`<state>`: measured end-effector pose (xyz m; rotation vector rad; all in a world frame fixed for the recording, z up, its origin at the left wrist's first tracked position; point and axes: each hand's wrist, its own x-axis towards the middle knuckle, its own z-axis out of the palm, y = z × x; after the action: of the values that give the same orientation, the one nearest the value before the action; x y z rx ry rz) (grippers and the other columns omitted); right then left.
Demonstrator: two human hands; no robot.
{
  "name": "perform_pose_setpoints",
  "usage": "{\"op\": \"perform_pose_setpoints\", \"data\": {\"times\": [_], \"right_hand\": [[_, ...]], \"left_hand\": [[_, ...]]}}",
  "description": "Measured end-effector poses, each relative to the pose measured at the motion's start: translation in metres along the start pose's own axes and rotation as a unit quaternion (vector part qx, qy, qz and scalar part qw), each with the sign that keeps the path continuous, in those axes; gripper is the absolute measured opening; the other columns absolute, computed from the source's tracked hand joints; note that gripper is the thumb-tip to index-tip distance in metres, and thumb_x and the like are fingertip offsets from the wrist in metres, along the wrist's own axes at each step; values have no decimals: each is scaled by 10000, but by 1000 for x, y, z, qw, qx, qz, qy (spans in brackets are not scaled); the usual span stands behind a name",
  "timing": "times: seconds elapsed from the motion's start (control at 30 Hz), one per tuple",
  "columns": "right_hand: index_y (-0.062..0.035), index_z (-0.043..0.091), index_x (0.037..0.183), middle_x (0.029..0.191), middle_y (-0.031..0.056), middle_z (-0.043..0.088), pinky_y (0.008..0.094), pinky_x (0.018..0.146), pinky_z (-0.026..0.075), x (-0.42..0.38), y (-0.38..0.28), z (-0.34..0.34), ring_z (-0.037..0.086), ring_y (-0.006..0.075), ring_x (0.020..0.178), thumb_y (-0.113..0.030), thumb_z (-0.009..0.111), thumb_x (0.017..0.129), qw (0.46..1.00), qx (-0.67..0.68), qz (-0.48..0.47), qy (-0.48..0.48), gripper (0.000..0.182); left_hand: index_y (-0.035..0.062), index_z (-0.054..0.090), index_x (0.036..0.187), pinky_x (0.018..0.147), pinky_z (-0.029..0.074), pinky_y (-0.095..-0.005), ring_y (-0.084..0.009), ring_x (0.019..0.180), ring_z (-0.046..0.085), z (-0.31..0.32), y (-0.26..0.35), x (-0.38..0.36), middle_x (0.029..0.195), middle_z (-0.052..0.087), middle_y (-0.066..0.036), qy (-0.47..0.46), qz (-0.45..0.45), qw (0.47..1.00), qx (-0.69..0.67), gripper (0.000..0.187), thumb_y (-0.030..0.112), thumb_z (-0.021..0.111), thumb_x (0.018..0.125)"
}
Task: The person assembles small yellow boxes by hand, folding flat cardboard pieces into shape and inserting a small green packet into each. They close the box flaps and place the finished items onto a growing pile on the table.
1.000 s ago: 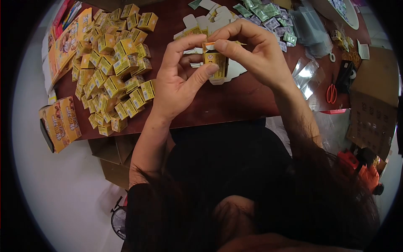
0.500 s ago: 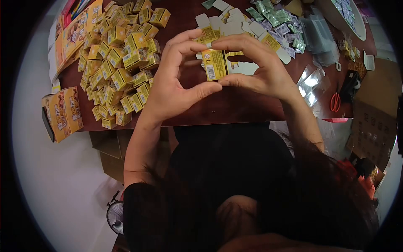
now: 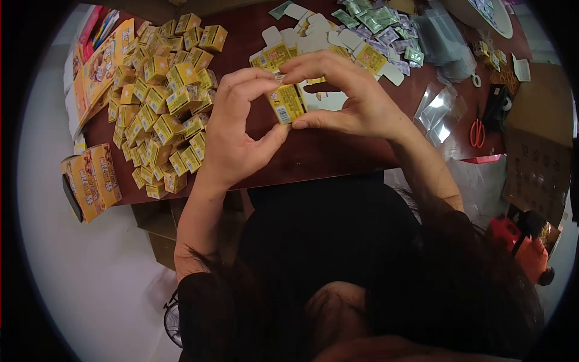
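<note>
At twelve o'clock I'm watching the left hand [image 3: 234, 140] and right hand [image 3: 369, 104] pinching a small yellow box [image 3: 288, 104] between fingers and thumbs. I'm worrying that uneven squeezing could be buckling its walls, or slack fingertips dropping it.

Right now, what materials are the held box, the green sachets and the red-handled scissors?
Held box: likely thin printed card, low sheen; crisp folded edges.
Green sachets: probably plastic or foil film, glossy; crinkled, with bright highlights.
Red-handled scissors: handles look like plastic, evenly coloured; blades too dark to judge.
</note>
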<state>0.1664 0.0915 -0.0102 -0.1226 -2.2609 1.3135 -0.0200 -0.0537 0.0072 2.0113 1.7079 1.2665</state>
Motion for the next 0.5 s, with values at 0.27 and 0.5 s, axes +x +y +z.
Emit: {"op": "perform_pose_setpoints", "data": {"times": [0.27,0.5], "right_hand": [[-34,491,1411,1243,198,646,461,982,499,-26,54,-34,587,402,1172,-444,818,782,829,-498,242,81,819],[-40,548,1347,1172,205,683,482,910,521,-42,74,-45,625,423,1085,-284,766,803,801,-512,309,29,635]], "left_hand": [[68,586,1253,1084,354,-477,-314,1259,538,-11,-50,-1,1206,635,-102,-49,-82,926,365,480,138,733,802],[64,596,1314,1137,284,-513,-340,1382,417,0,-53,7,1335,596,-118,-66,-61,869,487,551,195,773,809]]}}
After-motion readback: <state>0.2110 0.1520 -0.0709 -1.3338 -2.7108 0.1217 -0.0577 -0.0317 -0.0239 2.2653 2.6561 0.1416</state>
